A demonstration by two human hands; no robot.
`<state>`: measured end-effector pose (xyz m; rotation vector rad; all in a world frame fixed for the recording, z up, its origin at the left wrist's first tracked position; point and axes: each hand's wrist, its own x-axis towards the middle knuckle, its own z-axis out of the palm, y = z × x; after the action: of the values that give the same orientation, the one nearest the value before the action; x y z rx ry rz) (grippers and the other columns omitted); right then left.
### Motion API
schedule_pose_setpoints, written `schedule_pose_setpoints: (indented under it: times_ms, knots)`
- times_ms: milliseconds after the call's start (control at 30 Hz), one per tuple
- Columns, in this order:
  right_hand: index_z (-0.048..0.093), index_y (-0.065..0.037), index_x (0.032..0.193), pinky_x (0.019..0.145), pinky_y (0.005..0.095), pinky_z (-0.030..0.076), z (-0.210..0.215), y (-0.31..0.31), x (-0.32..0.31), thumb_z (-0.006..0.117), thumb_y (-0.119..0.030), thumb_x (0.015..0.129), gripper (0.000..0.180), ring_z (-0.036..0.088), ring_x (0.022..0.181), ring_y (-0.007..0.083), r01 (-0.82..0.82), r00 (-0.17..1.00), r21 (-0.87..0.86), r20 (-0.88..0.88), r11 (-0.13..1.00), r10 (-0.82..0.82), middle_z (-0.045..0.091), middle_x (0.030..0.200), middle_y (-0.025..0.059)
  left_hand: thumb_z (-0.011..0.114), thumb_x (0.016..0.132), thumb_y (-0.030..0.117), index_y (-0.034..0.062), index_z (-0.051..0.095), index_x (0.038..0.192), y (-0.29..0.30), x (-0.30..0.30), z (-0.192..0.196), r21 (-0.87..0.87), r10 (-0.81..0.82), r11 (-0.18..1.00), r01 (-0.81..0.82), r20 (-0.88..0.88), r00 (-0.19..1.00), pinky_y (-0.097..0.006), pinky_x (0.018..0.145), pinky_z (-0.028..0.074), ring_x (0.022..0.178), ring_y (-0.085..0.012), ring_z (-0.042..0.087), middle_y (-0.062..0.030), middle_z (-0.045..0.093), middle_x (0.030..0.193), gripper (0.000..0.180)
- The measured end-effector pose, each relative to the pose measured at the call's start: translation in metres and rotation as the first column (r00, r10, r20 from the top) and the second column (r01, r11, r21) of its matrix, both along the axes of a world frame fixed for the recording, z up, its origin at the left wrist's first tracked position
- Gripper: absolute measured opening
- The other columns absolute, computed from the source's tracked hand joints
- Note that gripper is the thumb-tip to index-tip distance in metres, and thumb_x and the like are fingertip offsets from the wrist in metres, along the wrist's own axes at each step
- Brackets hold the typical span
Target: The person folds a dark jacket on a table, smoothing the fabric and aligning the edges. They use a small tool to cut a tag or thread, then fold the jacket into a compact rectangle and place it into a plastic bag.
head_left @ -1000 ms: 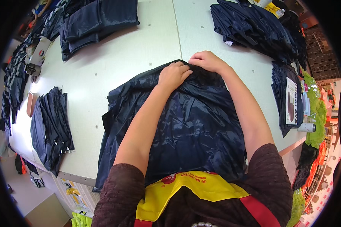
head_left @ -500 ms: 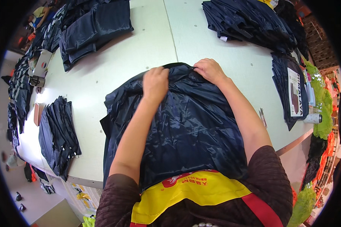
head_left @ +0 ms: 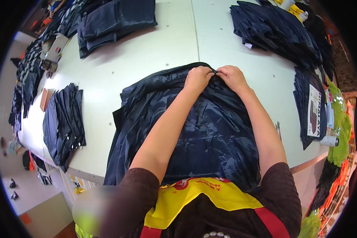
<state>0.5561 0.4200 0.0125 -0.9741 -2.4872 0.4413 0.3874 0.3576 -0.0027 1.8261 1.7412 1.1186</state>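
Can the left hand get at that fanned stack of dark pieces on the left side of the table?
Probably not freely: the left hand grips the dark garment at its far edge beside the right hand. The stack lies apart, with bare table between.

Bright, even light, perhaps from overhead; fisheye bends the dark-rimmed, softly blurred edges.

Both your forearms extend forward from the lower edge, bare below dark sleeves, and converge toward the top. Your left hand and right hand sit side by side, knuckles up, nearly touching. The fingers of both are curled shut in a pinching grip.
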Motion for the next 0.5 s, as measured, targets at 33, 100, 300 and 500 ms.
schedule_pose_setpoints:
  times_ms: [33,100,300,500]
  knots:
    - [0.067,-0.007,0.083,0.071,0.0388,0.048,0.004,-0.002,-0.002,0.063,-0.017,0.079,0.011,0.062,0.078,0.0298,-0.003,1.000,0.033,0.009,0.999,0.003,0.065,0.079,0.0112,0.068,0.077,0.019,0.0030,0.070,0.085,0.000,-0.001,0.002,0.007,-0.006,1.000,0.006,0.019,1.000,-0.038,0.069,0.051,0.075,-0.0336,0.064,-0.0161,0.066,0.082,0.018]
    - [0.066,-0.007,0.081,0.070,0.0391,0.048,0.010,-0.005,-0.003,0.063,-0.017,0.079,0.011,0.062,0.078,0.0295,-0.007,1.000,0.103,0.025,0.995,0.004,0.064,0.077,0.0109,0.069,0.076,0.019,0.0032,0.070,0.083,-0.002,0.001,0.003,-0.047,0.074,0.997,-0.068,0.152,0.986,-0.035,0.065,0.051,0.071,-0.0314,0.065,-0.0147,0.067,0.078,0.018]
    - [0.064,-0.009,0.081,0.069,0.0398,0.049,0.018,-0.009,-0.007,0.062,-0.020,0.081,0.010,0.061,0.080,0.0290,0.130,0.978,0.105,0.148,0.986,-0.145,0.063,0.081,0.0085,0.067,0.077,0.025,0.0096,0.072,0.081,-0.011,0.011,0.028,-0.236,0.361,0.912,-0.334,0.081,0.929,-0.035,0.067,0.051,0.074,-0.0289,0.066,-0.0113,0.068,0.075,0.017]
    - [0.064,-0.010,0.083,0.070,0.0403,0.049,0.021,-0.005,0.007,0.061,-0.021,0.083,0.011,0.062,0.081,0.0299,0.212,0.956,0.128,0.181,0.969,-0.233,0.063,0.083,0.0093,0.062,0.080,0.025,0.0085,0.066,0.076,-0.044,-0.022,0.030,-0.011,0.476,0.875,-0.484,-0.157,0.865,-0.043,0.069,0.051,0.080,-0.0323,0.063,-0.0074,0.062,0.089,0.017]
